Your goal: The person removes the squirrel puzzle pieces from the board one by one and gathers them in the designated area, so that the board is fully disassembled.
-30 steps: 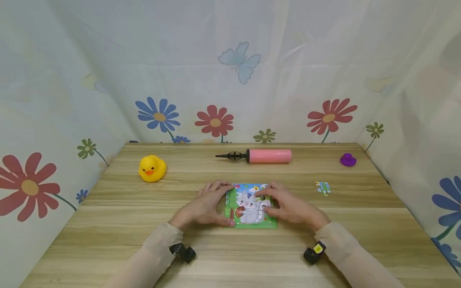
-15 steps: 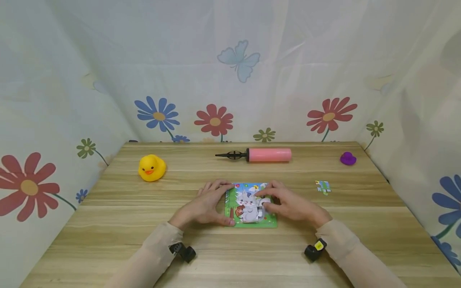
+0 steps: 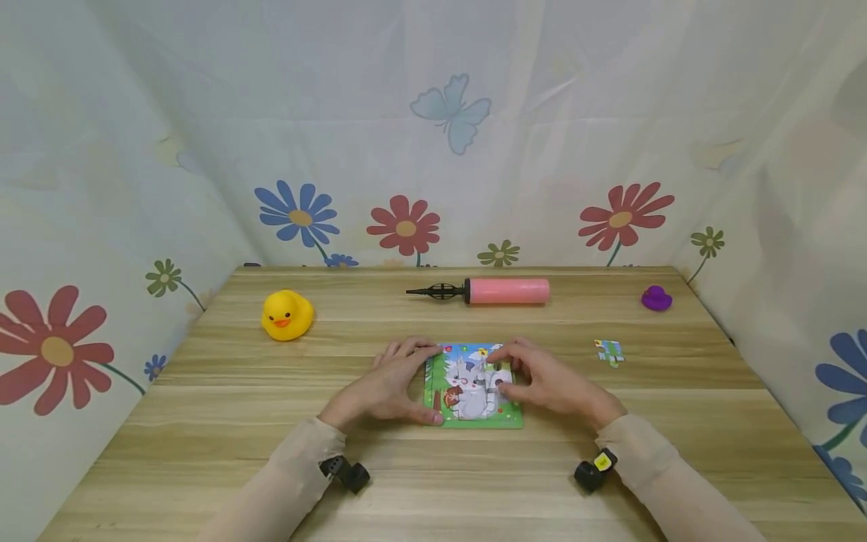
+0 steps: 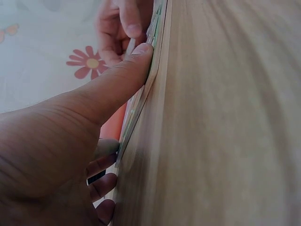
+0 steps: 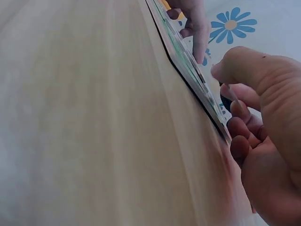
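In the head view a jigsaw puzzle (image 3: 472, 423) lies flat on the table, with a white squirrel holding a brown acorn on a green and blue picture. My left hand (image 3: 386, 388) spans its left side, thumb on the near corner and index finger at the far one. The left wrist view shows that thumb (image 4: 127, 73) straight across the board's edge. At the puzzle's right side my right hand (image 3: 552, 382) pinches a white puzzle piece (image 3: 500, 377) between thumb and fingers. Edge-on in the right wrist view, this piece (image 5: 233, 98) stands tilted above the board (image 5: 186, 70).
Another puzzle piece (image 3: 609, 351), blue and green, lies to the right on the wooden table (image 3: 433, 482). Farther back are a yellow rubber duck (image 3: 287, 315), a pink hand pump (image 3: 508, 291) with a black nozzle, and a small purple duck (image 3: 656, 298). A flowered curtain (image 3: 325, 135) encloses the table.
My right hand's fingers have shifted slightly at the puzzle's right side, and the pinched piece with the tail has come up and turned there. My left hand has stayed in place.
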`<state>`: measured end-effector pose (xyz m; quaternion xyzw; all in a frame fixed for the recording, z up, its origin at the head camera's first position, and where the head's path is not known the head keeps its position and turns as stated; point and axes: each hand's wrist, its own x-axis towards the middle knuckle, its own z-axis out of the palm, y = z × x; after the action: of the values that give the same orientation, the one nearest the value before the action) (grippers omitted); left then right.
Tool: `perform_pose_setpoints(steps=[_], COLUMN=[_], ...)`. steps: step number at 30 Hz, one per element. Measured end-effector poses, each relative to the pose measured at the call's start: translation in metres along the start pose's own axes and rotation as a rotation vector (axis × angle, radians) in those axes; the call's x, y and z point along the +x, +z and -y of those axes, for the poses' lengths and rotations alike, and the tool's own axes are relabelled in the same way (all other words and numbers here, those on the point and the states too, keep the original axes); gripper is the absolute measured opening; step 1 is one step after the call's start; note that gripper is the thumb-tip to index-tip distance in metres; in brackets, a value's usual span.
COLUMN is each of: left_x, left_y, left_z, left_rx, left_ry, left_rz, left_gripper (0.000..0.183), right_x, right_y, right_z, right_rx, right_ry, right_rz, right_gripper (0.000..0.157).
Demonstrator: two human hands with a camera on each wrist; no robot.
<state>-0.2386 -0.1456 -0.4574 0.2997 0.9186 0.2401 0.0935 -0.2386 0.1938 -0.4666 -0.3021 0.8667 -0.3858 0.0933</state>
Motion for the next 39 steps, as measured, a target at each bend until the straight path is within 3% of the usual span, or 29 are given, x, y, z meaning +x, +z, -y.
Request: perform_pose_setpoints(steps=[7, 19, 31, 39], left_x=[0.000, -0.001, -0.001, -0.001], left_y=[0.000, 0.001, 0.001, 0.001], left_z=[0.001, 0.000, 0.001, 0.000], left_rx=[-0.003, -0.015, -0.001, -0.009], left_ry=[0.005, 0.009, 0.010, 0.018], left_rz=[-0.006, -0.006, -0.005, -0.012], left_gripper=[0.121, 0.120, 0.119, 0.117], right_x=[-0.004, -0.020, -0.053, -0.073], right_y=[-0.016, -0.070, -0.104, -0.119], right_z=[0.004, 0.015, 0.015, 0.003], right_rx=[-0.004, -0.042, -0.134, -0.148], right_ry=[-0.015, -0.047, -0.029, -0.054], right_rz=[-0.084, -0.263, -0.360, -0.395], right_gripper=[0.045, 0.041, 0.039, 0.043])
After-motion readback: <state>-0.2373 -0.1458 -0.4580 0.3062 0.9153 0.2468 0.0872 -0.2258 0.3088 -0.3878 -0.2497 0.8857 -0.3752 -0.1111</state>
